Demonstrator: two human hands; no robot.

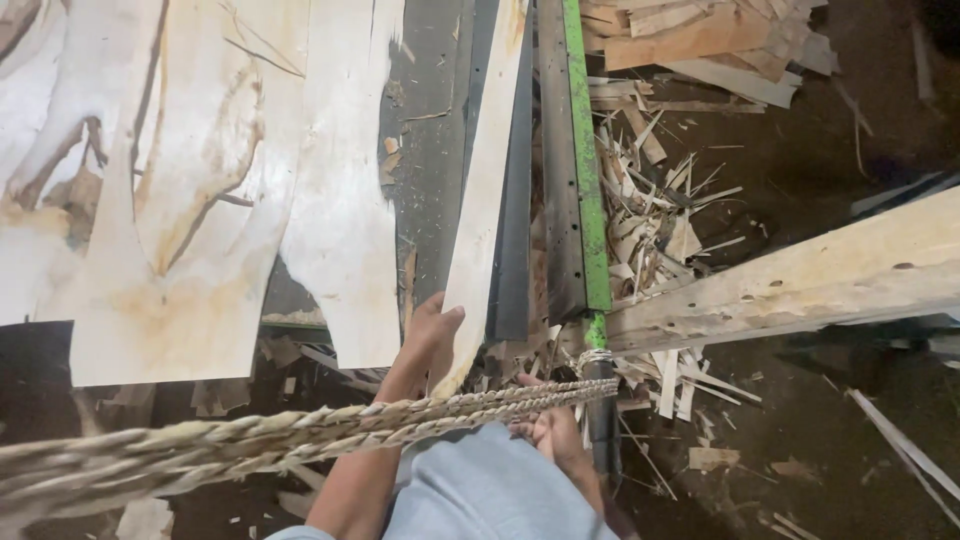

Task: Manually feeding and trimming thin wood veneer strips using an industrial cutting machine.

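A narrow pale veneer strip (pixel 484 190) lies lengthwise on the dark counter (pixel 435 150), running from the top edge of the view down to the near end of the machine, just beside the long dark blade bar (pixel 518 200). The left hand (pixel 430 335) holds the strip's near end, with the thumb laid over the top face and the fingers tucked underneath, closed on the wood. The right hand (pixel 555 435) sits lower, by the black lever handle (pixel 602 425) below the green frame rail (pixel 585 160); its fingers curl toward the handle, but a twisted fibre rope (pixel 300 435) crosses in front, so I cannot tell whether they grip it. The rope stretches from the lower left corner to a knot at the top of the handle.

To the left of the strip, wide sheets of veneer (pixel 170 180) with brown streaks cover the counter and overhang its near edge. To the right of the rail, a heap of thin offcuts (pixel 650 210) lies on the dark floor (pixel 820 430), and a rough timber beam (pixel 800 275) slants across it.
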